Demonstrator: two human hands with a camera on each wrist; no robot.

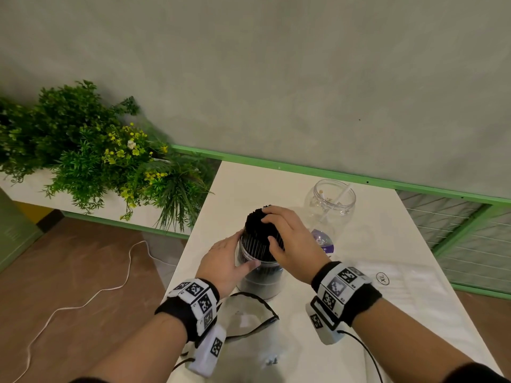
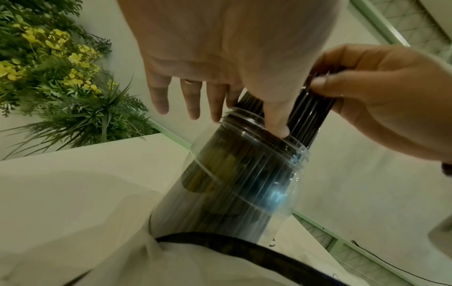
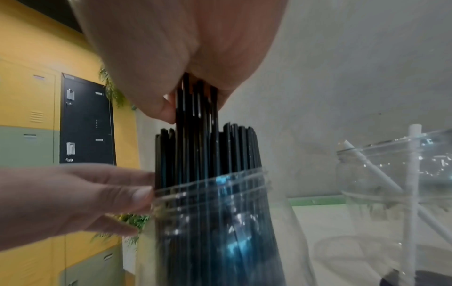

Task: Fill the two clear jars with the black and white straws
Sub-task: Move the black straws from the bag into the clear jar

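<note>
A clear jar packed with black straws stands on the white table. My left hand holds its neck, thumb in front on the threaded rim, with the outer fingers hanging free. My right hand grips a bunch of black straws by their tops; these stand higher than the rest. Behind and to the right is the second clear jar, holding only a couple of white straws.
A clear plastic bag with a black zip edge lies just in front of the near jar. A purple-labelled item sits between the jars. Plants line the left side past the table's edge. A white cable lies on the floor.
</note>
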